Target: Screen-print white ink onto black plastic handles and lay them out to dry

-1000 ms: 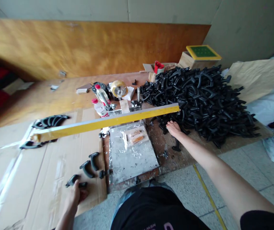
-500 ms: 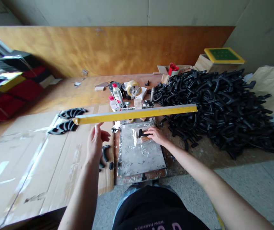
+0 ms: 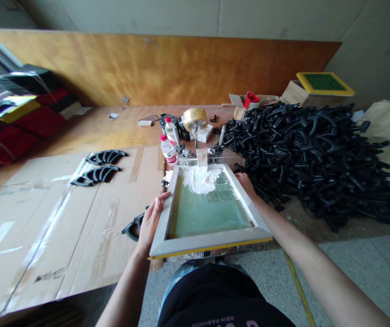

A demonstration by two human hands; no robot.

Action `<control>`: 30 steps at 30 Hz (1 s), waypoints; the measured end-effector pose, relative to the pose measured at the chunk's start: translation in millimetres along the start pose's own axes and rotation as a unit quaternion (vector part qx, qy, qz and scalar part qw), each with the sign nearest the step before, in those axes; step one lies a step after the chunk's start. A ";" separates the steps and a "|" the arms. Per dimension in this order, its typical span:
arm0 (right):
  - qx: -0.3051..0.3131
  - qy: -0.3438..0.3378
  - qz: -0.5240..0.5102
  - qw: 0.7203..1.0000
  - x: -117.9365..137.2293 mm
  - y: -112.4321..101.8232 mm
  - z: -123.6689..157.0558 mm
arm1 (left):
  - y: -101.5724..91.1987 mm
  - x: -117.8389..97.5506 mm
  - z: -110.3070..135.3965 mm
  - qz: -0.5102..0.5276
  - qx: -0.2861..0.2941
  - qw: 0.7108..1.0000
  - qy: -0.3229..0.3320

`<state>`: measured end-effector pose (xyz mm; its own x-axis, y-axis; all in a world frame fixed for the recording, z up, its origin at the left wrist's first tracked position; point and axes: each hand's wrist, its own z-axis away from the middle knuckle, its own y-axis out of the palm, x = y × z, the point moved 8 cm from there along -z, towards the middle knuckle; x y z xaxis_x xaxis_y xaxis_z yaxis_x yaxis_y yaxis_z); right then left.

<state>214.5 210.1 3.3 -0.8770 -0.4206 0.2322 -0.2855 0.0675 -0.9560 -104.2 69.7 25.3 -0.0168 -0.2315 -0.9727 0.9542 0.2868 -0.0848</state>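
A screen printing frame [image 3: 212,240] with green mesh lies lowered over the plate, sloping toward me. White paste [image 3: 203,181] is spread along the far part of its mesh. My left hand [image 3: 152,220] grips the left edge of the frame, its fingers pressed together. My right hand [image 3: 247,185] is at the right edge, close to the heap; its fingers are partly hidden. Curved black handles [image 3: 134,227] lie beside my left hand on the cardboard, partly covered by it. The metal plate and whatever lies on it are hidden under the frame.
A big heap of black handles [image 3: 304,154] covers the right of the table. Two rows of handles [image 3: 96,175] lie on the cardboard sheet [image 3: 55,227]. Behind the frame stand a clamp [image 3: 202,158], red-capped bottles [image 3: 168,151] and a tape roll [image 3: 195,119].
The raised frame has swung down over the plate. My left hand has moved to its left edge. My right hand has left the black handle on the plate and moved right.
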 end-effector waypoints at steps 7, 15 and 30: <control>-0.094 -0.084 -0.065 0.990 64.8 -26.8 -78.8 | 10.8 85.2 1.1 -0.006 0.015 0.996 -0.083; 0.078 -0.209 -0.001 0.975 118.7 24.8 -51.4 | 9.8 110.0 -8.9 -0.036 0.027 0.997 -0.070; 0.040 -0.285 -0.094 0.953 124.1 12.3 -12.4 | 10.5 94.6 -1.0 -0.021 0.023 0.995 -0.097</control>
<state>97.3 170.0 22.6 -0.4549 -0.8429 0.2874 -0.3661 -0.1172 -0.9232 -96.1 51.7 -67.8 -0.0034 -0.4188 -0.9081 0.9664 0.2321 -0.1107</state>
